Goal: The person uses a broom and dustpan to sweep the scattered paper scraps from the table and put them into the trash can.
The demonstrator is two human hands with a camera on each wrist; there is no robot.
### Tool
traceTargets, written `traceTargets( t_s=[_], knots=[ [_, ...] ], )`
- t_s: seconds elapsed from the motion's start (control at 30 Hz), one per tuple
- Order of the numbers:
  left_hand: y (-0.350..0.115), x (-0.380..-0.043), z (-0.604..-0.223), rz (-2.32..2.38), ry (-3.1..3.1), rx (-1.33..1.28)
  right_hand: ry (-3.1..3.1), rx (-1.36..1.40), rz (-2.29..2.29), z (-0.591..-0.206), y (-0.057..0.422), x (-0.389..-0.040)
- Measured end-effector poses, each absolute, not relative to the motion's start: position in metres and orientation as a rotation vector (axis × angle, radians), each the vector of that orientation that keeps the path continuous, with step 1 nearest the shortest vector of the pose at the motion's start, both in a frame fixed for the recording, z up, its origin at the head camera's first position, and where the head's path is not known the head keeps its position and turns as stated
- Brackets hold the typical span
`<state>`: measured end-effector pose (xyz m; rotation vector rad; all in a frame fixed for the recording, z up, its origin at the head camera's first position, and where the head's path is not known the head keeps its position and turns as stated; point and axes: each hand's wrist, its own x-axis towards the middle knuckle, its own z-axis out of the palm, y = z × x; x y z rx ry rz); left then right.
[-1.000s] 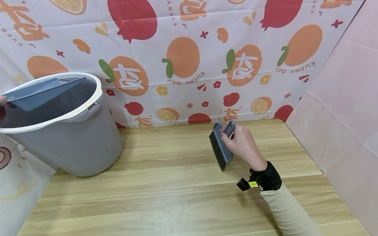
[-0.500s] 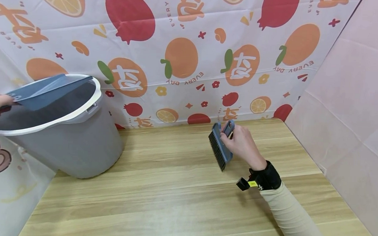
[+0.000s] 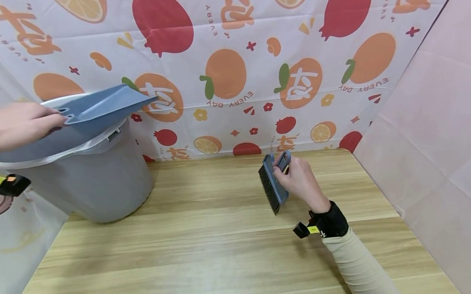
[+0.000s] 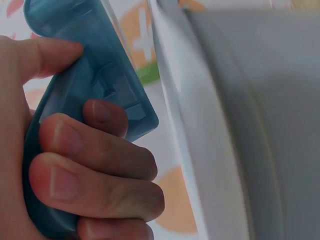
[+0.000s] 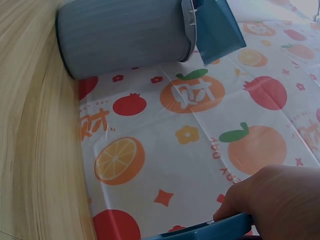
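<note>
My left hand (image 3: 24, 124) grips the handle of a blue dustpan (image 3: 108, 101) over the rim of a grey bucket (image 3: 98, 181). In the left wrist view its fingers (image 4: 105, 190) curl round the blue handle (image 4: 55, 220), beside the bucket's pale rim (image 4: 200, 120). The dustpan's flat end points right, past the bucket's edge. Over on the right, my right hand (image 3: 302, 181) holds a small blue brush (image 3: 275, 181) by its handle, its dark bristles facing left and down near the table. Only part of the brush (image 5: 220, 227) shows in the right wrist view.
A wood-grain table (image 3: 200, 249) lies under both hands. Behind it hangs a fruit-printed sheet (image 3: 224, 120), and a pale pink wall (image 3: 446, 128) borders the right side. The bucket stands at the table's left rear, close to the sheet.
My left hand and the dustpan have moved right and risen, so the dustpan now sits above the bucket rim instead of partly inside it. My right hand with the brush has stayed nearly still.
</note>
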<state>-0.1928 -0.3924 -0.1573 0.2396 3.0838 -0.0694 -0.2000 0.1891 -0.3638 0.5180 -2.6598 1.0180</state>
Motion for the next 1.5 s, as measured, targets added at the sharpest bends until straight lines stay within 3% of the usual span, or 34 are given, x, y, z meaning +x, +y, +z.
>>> traceTargets(
  t_s=[0.43,0.83,1.5],
  knots=[
    [-0.302,-0.18,-0.159,0.039,3.106,0.481,-2.654,0.507,1.001,-0.364,0.19,-0.2],
    [-0.267,-0.171,-0.183,0.086,3.058,0.566,-2.644,0.499,0.993,-0.363,0.191,-0.2],
    [-0.223,-0.158,-0.312,0.194,2.988,0.899,-2.64,0.5,1.0,-0.361,0.19,-0.198]
  ],
)
